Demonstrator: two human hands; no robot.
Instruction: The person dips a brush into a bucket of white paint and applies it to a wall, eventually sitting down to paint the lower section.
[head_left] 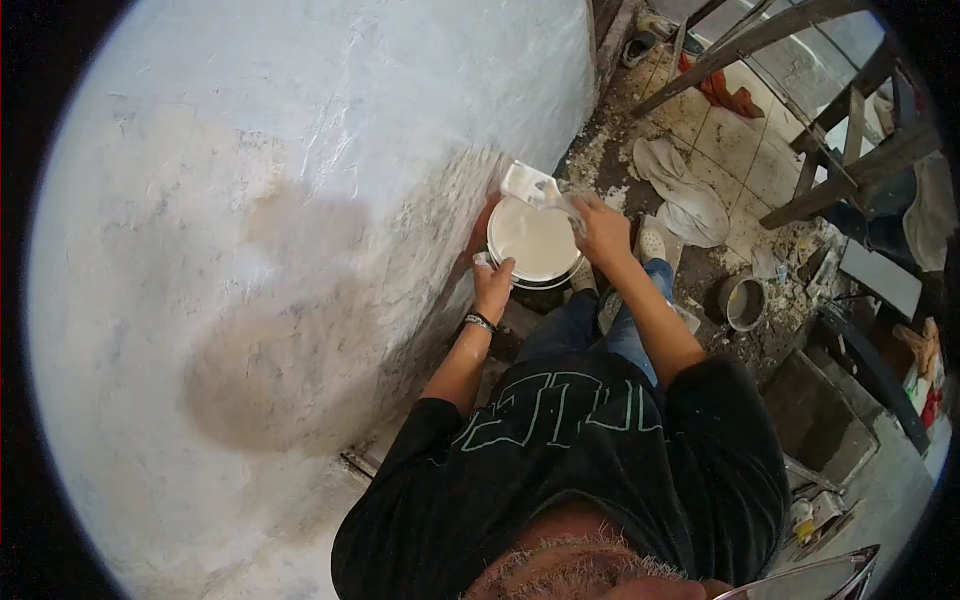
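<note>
Your L hand (493,285) has hold of the near-L edge of the bucket (546,287), thumb over the rim. Your R hand (602,238) is closed round the handle end of a flat, white-coated tool (528,184) (brush or scraper, can't tell which b/c of the coating). Tool's wide end sits at the bucket's far edge, pointing up & L twd the wall (250,240); can't tell if it's touching the rim.

Bucket is in front of you, between your two hands, close to the wall, w/ off-white paste (533,240) inside, surface mostly smooth. Can't tell what it's resting on, if anything.

Wall fills the whole L side: rough, pale, whitish-blue up top, w/ brownish, darker patches lower down & shiny streaks here & there. You've got a dark bracelet (480,321) on the L wrist, a dark T-shirt (560,425) w/ green outlined lettering, & jeans (638,335).

Floor to your R is tiled (735,150) & messy w/ crumbs of debris. On it: a crumpled whitish cloth (685,195) past your R foot, an orange-red cloth (735,97) farther off, & a small round pot (743,303) nearer you. Wooden frame (850,115) stands top R; a grey rectangular tub (820,420) is lower R.
</note>
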